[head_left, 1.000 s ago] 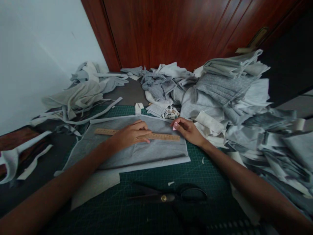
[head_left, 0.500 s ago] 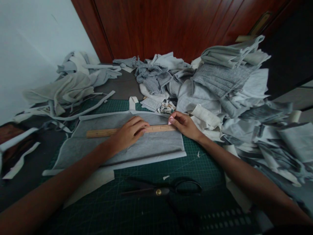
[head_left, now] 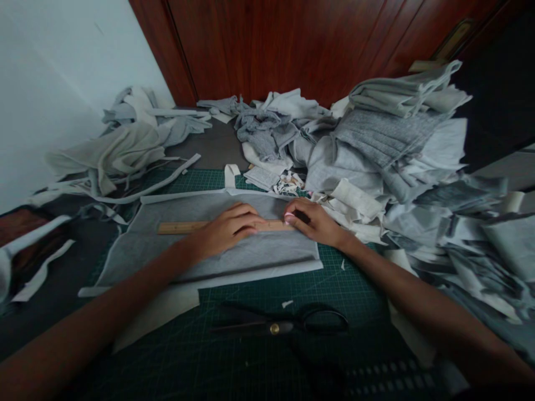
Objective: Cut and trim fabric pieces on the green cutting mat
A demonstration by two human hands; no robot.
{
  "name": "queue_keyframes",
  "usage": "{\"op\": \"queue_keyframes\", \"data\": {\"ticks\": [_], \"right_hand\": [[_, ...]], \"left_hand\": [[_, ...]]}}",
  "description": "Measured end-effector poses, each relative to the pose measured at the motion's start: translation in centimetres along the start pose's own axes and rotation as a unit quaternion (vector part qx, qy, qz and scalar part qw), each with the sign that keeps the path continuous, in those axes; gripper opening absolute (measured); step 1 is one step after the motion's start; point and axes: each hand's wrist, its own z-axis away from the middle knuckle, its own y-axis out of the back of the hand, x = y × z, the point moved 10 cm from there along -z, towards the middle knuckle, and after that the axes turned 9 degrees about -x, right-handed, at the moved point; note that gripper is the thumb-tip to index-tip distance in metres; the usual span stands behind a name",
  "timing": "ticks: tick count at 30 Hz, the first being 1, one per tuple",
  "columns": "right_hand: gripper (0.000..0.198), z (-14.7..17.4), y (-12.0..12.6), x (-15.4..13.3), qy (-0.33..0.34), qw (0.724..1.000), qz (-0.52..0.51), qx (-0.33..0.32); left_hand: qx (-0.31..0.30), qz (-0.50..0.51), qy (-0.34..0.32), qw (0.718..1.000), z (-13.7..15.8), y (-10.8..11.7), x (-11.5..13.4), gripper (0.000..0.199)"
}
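Note:
A light wooden ruler [head_left: 180,228] lies lengthwise across a grey cloth piece [head_left: 259,253] with folded pale edges. My left hand [head_left: 225,228] rests over the middle of the ruler, fingers and thumb holding it down against the cloth. At the ruler's right end, my right hand [head_left: 314,223] pinches a small pink piece of tailor's chalk [head_left: 288,217] between thumb and fingers. The chalk is at the ruler, partly hidden by the fingers. Nearer to me, black-handled scissors [head_left: 279,327] lie on the green cutting mat [head_left: 346,278].
Heaped grey and white fabric scraps [head_left: 267,133] line the back. A tall stack of folded cloth [head_left: 388,131] leans at the right, with more scraps [head_left: 468,234] below it. Cream fabric [head_left: 117,150] and long strips lie at the left. A wooden door [head_left: 267,50] stands behind.
My right hand has moved slightly left and nearer to me along the ruler, the chalk still pinched. The ruler and my left hand have shifted slightly right. The camera view has turned a little.

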Motion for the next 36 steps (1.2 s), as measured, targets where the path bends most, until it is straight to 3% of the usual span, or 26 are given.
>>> {"op": "queue_keyframes", "data": {"ticks": [5,11,15,22,27,36], "right_hand": [[0.022,0.1,0.4,1.1,-0.043,0.999,-0.031,-0.001],[0.024,0.0,0.3,0.6,-0.024,0.999,-0.037,-0.011],[0.026,0.0,0.0,0.9,-0.029,0.999,-0.038,-0.022],[0.027,-0.1,-0.2,0.9,-0.029,0.998,-0.037,-0.031],[0.032,0.2,0.6,2.3,-0.059,0.993,-0.106,0.013],[0.038,0.4,0.5,3.6,-0.085,0.978,-0.191,0.028]], "left_hand": [[-0.007,0.014,-0.008,1.000,-0.3,0.0,0.7,0.023],[-0.110,0.003,-0.003,0.994,1.0,2.1,-2.3,0.025],[-0.097,0.032,-0.015,0.995,1.7,2.9,-3.4,0.021],[-0.087,0.023,0.007,0.996,1.5,2.5,-2.5,0.018],[-0.120,0.030,0.014,0.992,2.0,2.6,-2.9,0.025],[-0.105,0.016,0.015,0.994,1.9,2.1,-2.8,0.028]]}}
